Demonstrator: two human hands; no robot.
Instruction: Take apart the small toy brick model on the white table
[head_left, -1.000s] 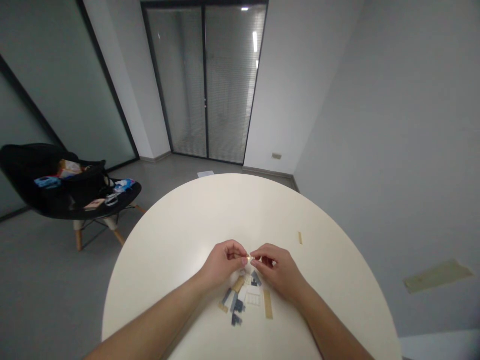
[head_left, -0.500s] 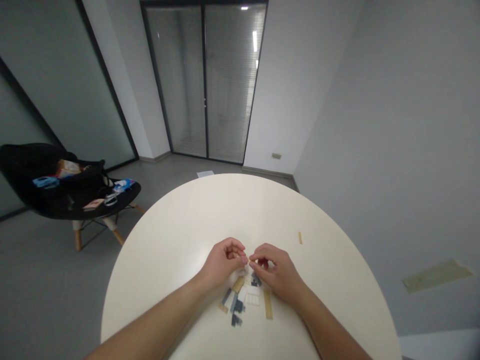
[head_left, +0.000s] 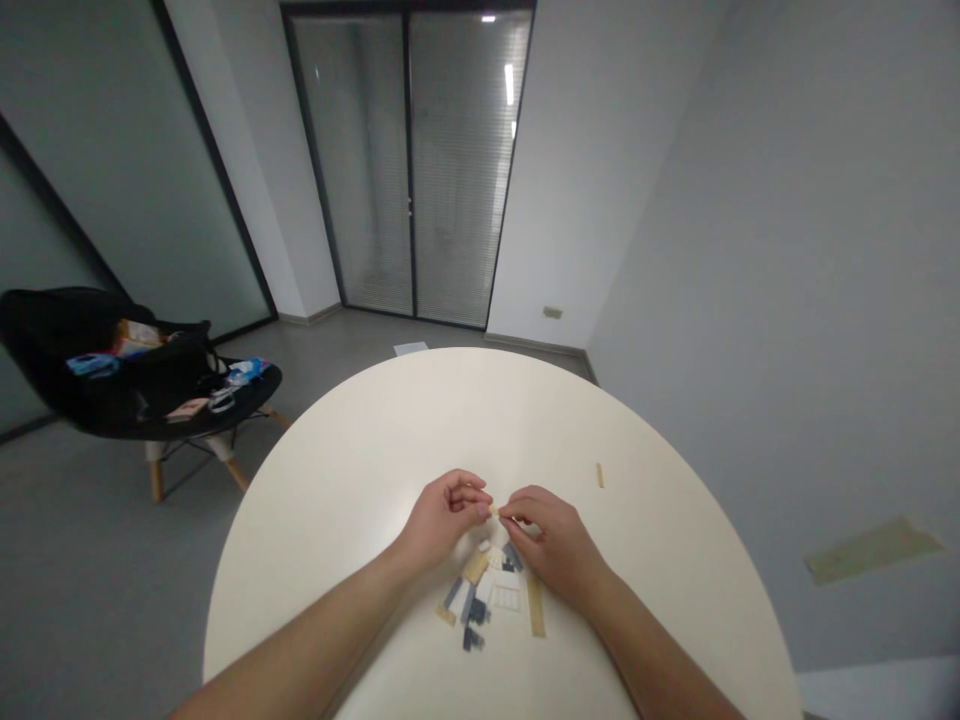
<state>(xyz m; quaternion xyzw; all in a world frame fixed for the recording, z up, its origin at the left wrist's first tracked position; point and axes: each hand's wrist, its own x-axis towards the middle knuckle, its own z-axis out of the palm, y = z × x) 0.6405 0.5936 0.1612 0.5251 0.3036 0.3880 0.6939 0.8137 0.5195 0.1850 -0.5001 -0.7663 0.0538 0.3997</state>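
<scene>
A small tan plastic brick [head_left: 494,511] sits pinched between the two hands, just above the desk and above the pile of loose pieces. The left hand [head_left: 448,521] and the right hand [head_left: 544,536] meet at it from either side. The fingers [head_left: 466,491] of the left hand are curled in, their tips pressed to the brick's left end, while the right hand's fingers close on its other end, with no wide gap on either side.

Directly below the hands, the loose bricks [head_left: 480,600] lie spread on the round cream desk [head_left: 390,440]. Among them are dark grey pieces [head_left: 512,558], a white lattice piece [head_left: 507,598] and a long tan plate [head_left: 535,606] lying at the right edge of the group. A thin tan strip [head_left: 599,475] lies apart, well to the right of the hands.

Beyond the desk, a sheet of paper [head_left: 410,348] lies on the grey floor [head_left: 90,560] just past the far rim. To the left, a black chair [head_left: 75,370] on wooden legs holds a jumble of bags and packets. Glass doors with blinds [head_left: 409,170] stand in the far wall.
</scene>
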